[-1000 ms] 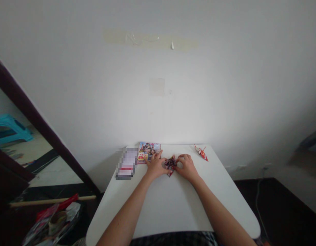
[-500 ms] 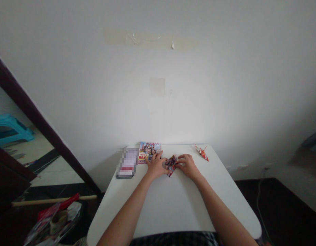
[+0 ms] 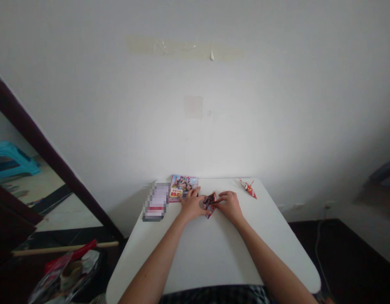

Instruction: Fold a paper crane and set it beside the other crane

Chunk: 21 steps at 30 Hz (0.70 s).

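A small folded piece of printed paper (image 3: 209, 203), dark and red, lies on the white table (image 3: 214, 257) between my hands. My left hand (image 3: 193, 207) rests flat with its fingers spread toward the lower edge of a colourful leaflet (image 3: 183, 185); its thumb touches the folded paper's lower left side. On the other side, my right hand (image 3: 228, 204) has thumb and forefinger closed on the paper's right edge. The fingertips partly hide that edge. At the back right lies a red-and-white folded paper crane (image 3: 248, 188), apart from both hands.
Left of the leaflet lies a pixelated, phone-like object (image 3: 157, 202). A wall (image 3: 195, 139) stands behind the table. On the floor at left are a wooden stick (image 3: 65, 248) and a bag of odds and ends (image 3: 71, 274); a blue stool (image 3: 14, 158) stands farther back.
My right fingers have shifted slightly left with the paper's right edge, and the paper looks a little narrower. My left hand stays in place.
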### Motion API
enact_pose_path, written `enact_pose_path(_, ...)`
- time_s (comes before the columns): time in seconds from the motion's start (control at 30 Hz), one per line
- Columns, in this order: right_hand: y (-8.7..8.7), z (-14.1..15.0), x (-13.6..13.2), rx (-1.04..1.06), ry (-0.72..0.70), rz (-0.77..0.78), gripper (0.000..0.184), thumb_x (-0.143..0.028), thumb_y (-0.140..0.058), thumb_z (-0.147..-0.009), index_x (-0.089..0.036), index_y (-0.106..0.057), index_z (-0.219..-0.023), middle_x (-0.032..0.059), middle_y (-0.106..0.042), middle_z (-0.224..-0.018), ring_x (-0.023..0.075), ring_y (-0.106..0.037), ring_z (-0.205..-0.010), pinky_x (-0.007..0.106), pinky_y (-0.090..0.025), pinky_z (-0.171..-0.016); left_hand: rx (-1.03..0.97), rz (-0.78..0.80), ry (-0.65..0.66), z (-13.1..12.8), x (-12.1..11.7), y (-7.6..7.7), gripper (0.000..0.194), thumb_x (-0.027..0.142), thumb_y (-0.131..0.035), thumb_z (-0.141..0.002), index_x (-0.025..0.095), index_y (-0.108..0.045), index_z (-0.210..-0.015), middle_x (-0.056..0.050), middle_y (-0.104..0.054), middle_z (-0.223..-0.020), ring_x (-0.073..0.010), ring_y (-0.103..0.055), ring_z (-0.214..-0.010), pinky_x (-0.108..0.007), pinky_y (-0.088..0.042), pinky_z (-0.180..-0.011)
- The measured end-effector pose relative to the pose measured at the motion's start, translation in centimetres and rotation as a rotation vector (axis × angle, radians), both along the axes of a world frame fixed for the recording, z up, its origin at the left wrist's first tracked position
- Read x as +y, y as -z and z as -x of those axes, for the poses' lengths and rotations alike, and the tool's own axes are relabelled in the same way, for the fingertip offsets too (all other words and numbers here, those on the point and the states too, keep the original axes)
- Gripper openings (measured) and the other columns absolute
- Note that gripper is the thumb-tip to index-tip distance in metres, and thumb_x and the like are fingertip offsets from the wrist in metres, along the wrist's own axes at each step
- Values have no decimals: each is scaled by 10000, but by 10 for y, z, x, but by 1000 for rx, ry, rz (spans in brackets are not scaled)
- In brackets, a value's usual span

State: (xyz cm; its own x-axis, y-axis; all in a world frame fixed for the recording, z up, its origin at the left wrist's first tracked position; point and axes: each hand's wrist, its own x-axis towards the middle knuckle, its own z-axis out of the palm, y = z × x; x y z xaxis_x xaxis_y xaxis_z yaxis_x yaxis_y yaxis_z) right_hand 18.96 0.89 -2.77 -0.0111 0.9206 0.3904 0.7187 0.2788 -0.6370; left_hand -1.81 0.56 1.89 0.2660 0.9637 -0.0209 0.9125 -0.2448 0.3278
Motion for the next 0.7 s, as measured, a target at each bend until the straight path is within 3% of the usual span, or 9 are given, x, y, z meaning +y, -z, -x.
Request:
enact_pose_path(0.37, 1, -10, 5, -7, -63, 37, 90, -260, -803, -708, -290, -818, -792, 49, -723, -1051, 275, -573, -1115, 400, -431, -998, -17, -34, -8, 1, 2, 9, 644, 653, -789, -616, 413, -671, -1201, -19, -319, -1645, -434, -223, -1498, -860, -92, -1062)
enact_pose_path(0.7, 4, -3, 4, -43, -7, 13, 47, -217, -755, -730, -244, -794, -735, 69, -720, -1057, 263, -577, -1102, 383, -429, -980, -14, -38, -6, 0, 0, 6, 639, 670, -768, -630, 436, -664, -1216, 9, -330, -1640, -434, -220, -1496, -845, -92, -1081)
